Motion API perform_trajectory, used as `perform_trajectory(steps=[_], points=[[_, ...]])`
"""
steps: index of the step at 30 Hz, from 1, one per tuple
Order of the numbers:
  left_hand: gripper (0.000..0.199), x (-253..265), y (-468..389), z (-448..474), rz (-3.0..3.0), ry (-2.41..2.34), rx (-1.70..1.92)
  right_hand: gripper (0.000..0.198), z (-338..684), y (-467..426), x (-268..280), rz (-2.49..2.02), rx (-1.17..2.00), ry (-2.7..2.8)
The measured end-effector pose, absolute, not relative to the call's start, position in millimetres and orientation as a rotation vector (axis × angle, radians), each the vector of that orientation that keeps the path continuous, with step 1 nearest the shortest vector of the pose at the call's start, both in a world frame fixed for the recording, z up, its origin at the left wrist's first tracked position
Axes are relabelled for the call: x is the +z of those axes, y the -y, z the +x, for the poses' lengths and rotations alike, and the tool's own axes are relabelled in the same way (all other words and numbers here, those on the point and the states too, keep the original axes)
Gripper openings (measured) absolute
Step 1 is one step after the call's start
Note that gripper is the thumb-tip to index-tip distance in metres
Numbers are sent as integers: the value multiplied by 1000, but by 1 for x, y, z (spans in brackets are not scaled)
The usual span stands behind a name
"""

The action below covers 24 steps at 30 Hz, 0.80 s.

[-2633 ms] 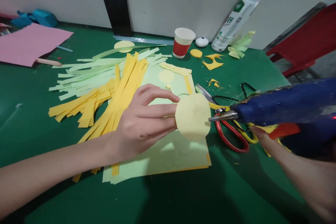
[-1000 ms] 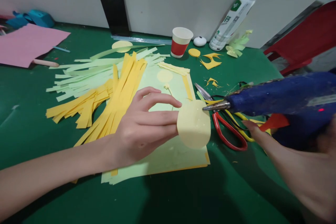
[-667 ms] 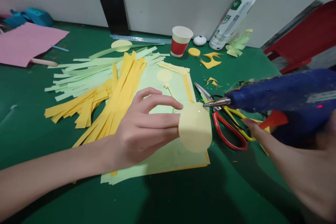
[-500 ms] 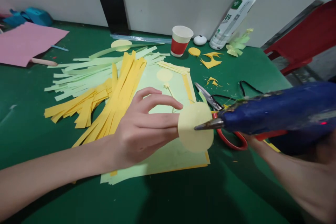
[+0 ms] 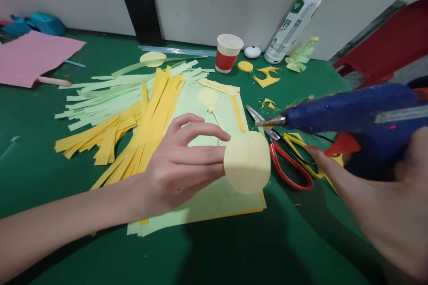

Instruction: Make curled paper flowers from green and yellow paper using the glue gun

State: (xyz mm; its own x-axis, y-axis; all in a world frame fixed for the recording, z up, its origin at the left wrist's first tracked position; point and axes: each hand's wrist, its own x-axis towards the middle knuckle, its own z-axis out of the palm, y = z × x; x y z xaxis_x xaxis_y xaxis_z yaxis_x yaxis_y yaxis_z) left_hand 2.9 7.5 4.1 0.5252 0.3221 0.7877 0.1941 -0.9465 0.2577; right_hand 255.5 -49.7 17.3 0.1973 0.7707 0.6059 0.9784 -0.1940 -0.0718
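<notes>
My left hand (image 5: 182, 167) holds a pale yellow paper circle (image 5: 246, 164) at its fingertips, with the index finger curved above it. A shiny wet-looking spot shows on the upper part of the circle. My right hand (image 5: 377, 191) grips a blue hot glue gun (image 5: 347, 109) with an orange-red trigger and a small red light. Its metal nozzle points left, just above the circle's upper right edge and apart from it. Below my left hand lie pale green paper sheets (image 5: 217, 205) and bundled yellow paper strips (image 5: 157, 120).
Red-handled scissors (image 5: 290, 167) and a yellow-handled tool (image 5: 309, 160) lie near the glue gun. Behind stand a paper cup (image 5: 228, 53), a white case (image 5: 252, 52) and a leaning bottle (image 5: 297, 20). Green strips (image 5: 100, 98) and pink paper (image 5: 40, 55) lie left. Yellow scraps (image 5: 266, 75) lie behind.
The glue gun's nozzle has lifted off the middle of the paper circle and moved up and slightly right. A glossy spot now shows on the circle. My left hand stays nearly still.
</notes>
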Motion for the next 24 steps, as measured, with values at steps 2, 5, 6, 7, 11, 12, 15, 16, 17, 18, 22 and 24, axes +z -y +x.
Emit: perform_trajectory(steps=[2, 5, 6, 7, 11, 12, 15, 16, 17, 18, 22, 24], points=[[17, 5, -8, 2, 2625, -436, 1370, 58, 260, 38, 22, -2031, -696, 1612], [16, 5, -7, 2, 2605, -423, 1360, 57, 276, 18, 22, -2144, -721, 1632], [17, 5, -6, 2, 2577, -434, 1368, 57, 284, 12, 20, -2224, -706, 1626], [17, 5, -5, 2, 2535, -452, 1369, 55, 291, 6, 18, -2325, -675, 1605], [20, 5, 1, 5, 2278, -508, 1311, 50, 322, -14, 7, -2649, -314, 1498], [21, 5, 2, 6, 2220, -506, 1295, 51, 329, -17, 4, -2676, -221, 1499], [22, 4, 6, 10, 2112, -501, 1253, 56, 344, -22, -4, -2718, -21, 1537], [22, 3, 8, 11, 2093, -498, 1238, 57, 346, -22, -7, -2730, 23, 1546], [22, 3, 8, 12, 2077, -492, 1221, 58, 348, -23, -9, -2742, 49, 1550], [22, 3, 9, 12, 2065, -486, 1201, 59, 349, -23, -11, -2754, 62, 1550], [20, 2, 12, 12, 2057, -486, 1117, 66, 345, -29, -15, -2759, 27, 1557], [18, 1, 12, 12, 2055, -502, 1081, 67, 339, -32, -14, -2721, -52, 1586]])
